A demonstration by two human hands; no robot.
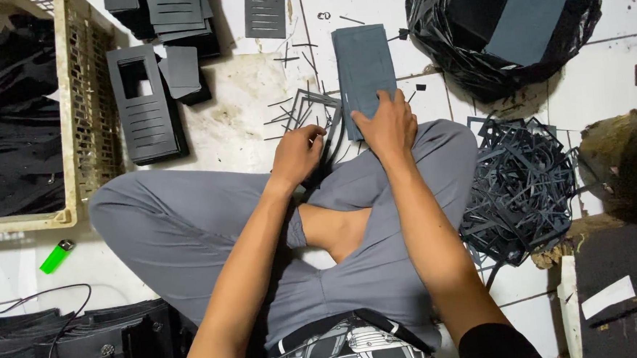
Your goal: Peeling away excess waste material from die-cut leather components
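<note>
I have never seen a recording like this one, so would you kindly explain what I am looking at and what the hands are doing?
There is no machine here. The single picture comes from a camera worn on a person's head, looking down at their own crossed legs in grey trousers on a white tiled floor.

The right hand presses flat on a stack of dark grey rectangular card sheets. The left hand pinches thin dark strips of cut-out trim beside that stack, fingers closed in a grip.

Around them lie a pile of finished dark panels with a window and slots, a heap of tangled dark offcuts, a black plastic bag holding more sheets, a beige plastic crate and a green lighter.
</note>
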